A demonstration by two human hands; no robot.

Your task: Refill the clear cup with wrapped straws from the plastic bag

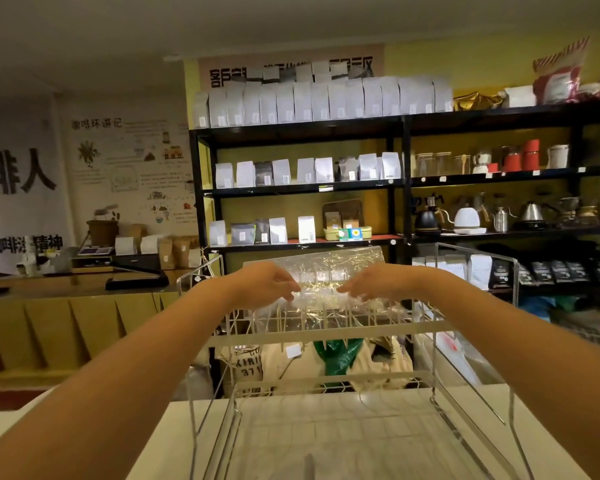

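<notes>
A: Where is the plastic bag (pixel 321 271) found?

B: It is seen on the top tier of the white wire rack (pixel 326 336), lying across the wires, crinkled and shiny. Both arms are stretched out to it.

A: And the hands?

B: The left hand (pixel 271 284) is laid at the bag's left lower edge, fingers curled down and close together onto the film. The right hand (pixel 371 284) is laid at the right, fingers slightly spread and touching the film. Whether a firm pinch is made by either cannot be told; the fingertips are partly lost in glare.

A: How is the bag judged to handle?

B: Light, soft and slippery, it is thought. The film is likely to sag and slide, so a hold at both ends, or a pinch at the open mouth, is advised. Wrapped straws cannot be made out inside. Snagging on the rack's upright wires is to be feared.

A: Is the clear cup seen?

B: No cup is shown anywhere in view.

A: The surface and the room?

B: The rack is stood on a pale counter (pixel 541 445). Behind it, black shelves (pixel 404 126) are filled with white pouches and kettles. Sacks (pixel 246 368) are piled on the floor below, and a printed wall is seen at the left.
</notes>
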